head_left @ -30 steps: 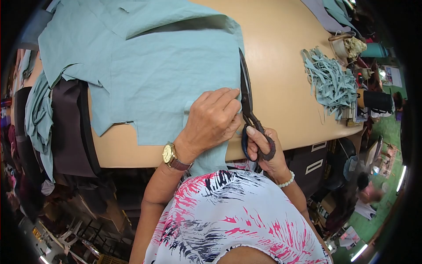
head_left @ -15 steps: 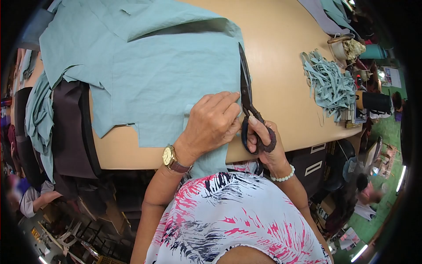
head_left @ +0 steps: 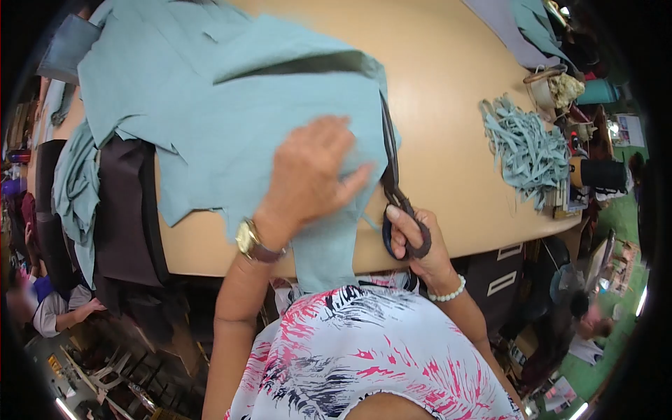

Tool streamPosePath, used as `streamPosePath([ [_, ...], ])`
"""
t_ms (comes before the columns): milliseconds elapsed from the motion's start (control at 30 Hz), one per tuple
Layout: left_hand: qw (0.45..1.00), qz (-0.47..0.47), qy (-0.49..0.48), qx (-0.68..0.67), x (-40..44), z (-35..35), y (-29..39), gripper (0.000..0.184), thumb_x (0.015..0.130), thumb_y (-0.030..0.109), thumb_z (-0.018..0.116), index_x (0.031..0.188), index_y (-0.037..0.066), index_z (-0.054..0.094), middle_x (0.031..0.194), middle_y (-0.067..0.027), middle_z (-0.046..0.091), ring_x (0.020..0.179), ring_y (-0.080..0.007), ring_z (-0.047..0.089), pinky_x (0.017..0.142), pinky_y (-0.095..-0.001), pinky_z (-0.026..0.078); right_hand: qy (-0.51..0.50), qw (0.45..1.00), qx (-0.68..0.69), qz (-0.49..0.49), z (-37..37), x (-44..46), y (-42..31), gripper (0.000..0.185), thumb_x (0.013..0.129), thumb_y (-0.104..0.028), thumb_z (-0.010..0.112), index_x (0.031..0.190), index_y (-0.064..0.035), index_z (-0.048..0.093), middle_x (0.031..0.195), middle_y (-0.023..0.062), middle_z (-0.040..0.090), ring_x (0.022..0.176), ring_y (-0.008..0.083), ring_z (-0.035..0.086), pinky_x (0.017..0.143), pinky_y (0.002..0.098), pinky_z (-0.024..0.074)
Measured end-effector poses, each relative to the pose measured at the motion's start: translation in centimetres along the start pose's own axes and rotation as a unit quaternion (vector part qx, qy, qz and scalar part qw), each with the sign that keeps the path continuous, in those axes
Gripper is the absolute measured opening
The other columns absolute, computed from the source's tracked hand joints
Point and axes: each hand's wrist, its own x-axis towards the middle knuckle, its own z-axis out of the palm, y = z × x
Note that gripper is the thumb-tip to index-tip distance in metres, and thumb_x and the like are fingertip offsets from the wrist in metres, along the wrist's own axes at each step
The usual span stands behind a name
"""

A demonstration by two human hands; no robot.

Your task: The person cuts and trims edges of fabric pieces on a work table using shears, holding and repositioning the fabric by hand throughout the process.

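Because the cloth (head_left: 280,105) is laid broad across the table (head_left: 455,140), its right-hand edge runs straight out from the worker's body, and the scissors (head_left: 390,164) lie along that edge, pointing away. The right hand (head_left: 425,241) is closed firmly round their handles, thumb uppermost, and I take the low, near-flat hold as a way of letting the tabletop bear some of the weight. The blades look nearly together; a sliver of cloth shows on their right side, so they seem to straddle the edge, though I can't make out what is pinched between them.

The left hand (head_left: 310,164) is loose and holding nothing that I can see, thumb spread from the fingers. It is over the cloth just beside the blades — too blurred to tell whether it presses down or floats clear. That would be a handy spot for steadying the layer.

Nearer the body, a tongue of cloth (head_left: 325,252) drops over the table's edge towards the printed top (head_left: 364,350), simply for want of room, I'd guess. Well off to the right sits a tangle of narrow strips (head_left: 528,157) — probably heaped there to leave the scissors' side free.
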Motion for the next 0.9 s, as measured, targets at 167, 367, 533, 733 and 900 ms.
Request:
streamPosePath([
  [167, 0.964, -0.122, 0.076, 0.225, 4.7, -3.7, -6.7, 0.047, 0.071, 0.027, 0.067, 0.105, -0.002, 0.05, 0.101, -0.0183, 0.056, 0.094, -0.0325, 0.052, 0.078, -0.0378, 0.043, -0.009, 0.991, -0.131, 0.004, -2.2, 0.0, -1.9, 0.031, 0.077, -0.026, 0.065, 0.06, -0.0049, 0.05, 0.047, -0.0018, 0.045, 0.04, 0.0035, 0.043, 0.037, 0.0182, 0.0325],
  [367, 0.942, -0.177, 0.057, 0.28, 1.9, -1.4, -9.3, 0.062, 0.076, 0.031, 0.062, 0.121, -0.004, 0.037, 0.118, -0.0202, 0.045, 0.108, -0.033, 0.044, 0.087, -0.0408, 0.037, 0.058, 0.813, -0.565, -0.13, -5.4, -1.5, -4.6, 0.028, 0.061, -0.012, 0.07, 0.073, 0.0042, 0.051, 0.055, 0.0154, 0.048, 0.052, 0.0261, 0.052, 0.05, 0.0363, 0.038],
  [533, 0.927, -0.21, 0.092, 0.297, 0.0, 1.0, -13.1, 0.062, 0.08, 0.033, 0.055, 0.124, -0.004, 0.034, 0.128, -0.0216, 0.037, 0.121, -0.0344, 0.031, 0.097, -0.0482, 0.023, 0.047, 0.742, -0.63, -0.224, -11.5, -3.6, -4.5, 0.028, 0.057, 0.004, 0.056, 0.085, 0.0015, 0.049, 0.078, 0.0196, 0.051, 0.076, 0.0383, 0.051, 0.064, 0.041, 0.0403],
  [733, 0.906, -0.278, 0.162, 0.276, 0.1, 0.4, -12.7, 0.061, 0.079, 0.033, 0.057, 0.122, -0.005, 0.036, 0.131, -0.0224, 0.033, 0.123, -0.035, 0.027, 0.1, -0.0495, 0.02, 0.159, 0.764, -0.612, -0.129, -17.8, -5.6, -4.8, 0.026, 0.06, 0.009, 0.056, 0.085, 0.0036, 0.051, 0.086, 0.0194, 0.055, 0.084, 0.0375, 0.053, 0.072, 0.0396, 0.0429],
  [900, 0.897, -0.318, 0.149, 0.267, 0.3, -0.1, -12.7, 0.054, 0.075, 0.032, 0.062, 0.114, -0.002, 0.044, 0.126, -0.0194, 0.038, 0.122, -0.0343, 0.03, 0.099, -0.0544, 0.018, 0.141, 0.572, -0.805, -0.068, -15.8, -3.0, -6.5, 0.011, 0.062, 0.005, 0.052, 0.073, 0.0039, 0.056, 0.078, 0.0204, 0.055, 0.075, 0.0367, 0.055, 0.069, 0.0394, 0.0453],
])
